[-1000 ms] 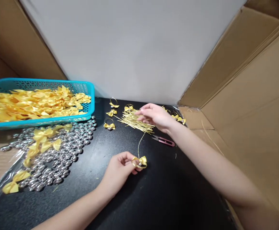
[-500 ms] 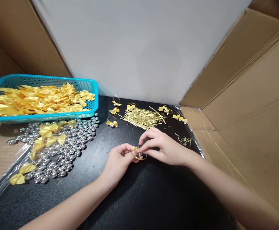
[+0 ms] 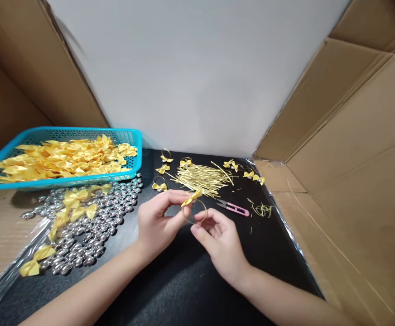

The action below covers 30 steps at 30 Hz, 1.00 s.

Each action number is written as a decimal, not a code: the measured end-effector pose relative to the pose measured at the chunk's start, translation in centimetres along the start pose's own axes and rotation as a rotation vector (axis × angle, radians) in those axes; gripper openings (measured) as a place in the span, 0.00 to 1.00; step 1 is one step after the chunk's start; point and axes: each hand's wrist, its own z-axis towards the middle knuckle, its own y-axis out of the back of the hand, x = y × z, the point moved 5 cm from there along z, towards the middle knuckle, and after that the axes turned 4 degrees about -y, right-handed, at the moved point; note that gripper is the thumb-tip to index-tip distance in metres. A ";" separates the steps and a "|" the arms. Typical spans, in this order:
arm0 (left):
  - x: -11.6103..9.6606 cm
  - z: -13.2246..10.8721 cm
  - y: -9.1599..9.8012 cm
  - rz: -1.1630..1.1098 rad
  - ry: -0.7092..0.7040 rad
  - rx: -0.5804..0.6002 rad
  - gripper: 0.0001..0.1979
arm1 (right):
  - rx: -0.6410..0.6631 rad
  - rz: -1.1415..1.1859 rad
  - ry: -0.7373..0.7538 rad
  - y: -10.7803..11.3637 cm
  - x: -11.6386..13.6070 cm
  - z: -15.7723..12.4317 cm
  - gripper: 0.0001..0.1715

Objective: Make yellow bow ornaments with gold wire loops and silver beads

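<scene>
Between the fingertips of my left hand (image 3: 158, 222) is a yellow ribbon bow (image 3: 191, 198). From the bow hangs a round loop of gold tie (image 3: 205, 209), facing me. My right hand (image 3: 223, 246) has thumb and forefinger closed at the loop's lower right side. Just beyond the hands lies a pile of gold ties (image 3: 202, 179). Pink-handled thread snips (image 3: 238, 209) rest to the right of that pile, blades pointing left. My fingers hide part of the bow, and no bell or bead on it can be made out.
A blue basket (image 3: 139, 154) full of yellow bows stands at the back left. Many silver beads (image 3: 78, 260) and several loose bows (image 3: 31, 267) lie before it. Looped bows (image 3: 159, 186) sit around the ties. Tie scraps (image 3: 262, 209) lie right. Cardboard walls flank the black table (image 3: 170, 294).
The bow and its loop have been raised and turned so the bow is on top. My right hand has dropped lower and turned, uncovering the pink snips. The view has tilted up slightly.
</scene>
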 end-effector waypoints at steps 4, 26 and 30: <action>-1.7 1.3 0.4 0.153 -0.275 0.011 0.09 | -0.041 0.145 0.041 -1.1 -0.3 0.6 0.13; -0.3 1.4 0.0 -0.095 0.189 -0.126 0.03 | -0.034 -0.127 0.230 -0.6 0.8 0.9 0.08; 1.2 1.5 0.1 -0.204 0.453 -0.193 0.09 | 0.056 -0.314 0.289 -0.1 0.6 -0.5 0.08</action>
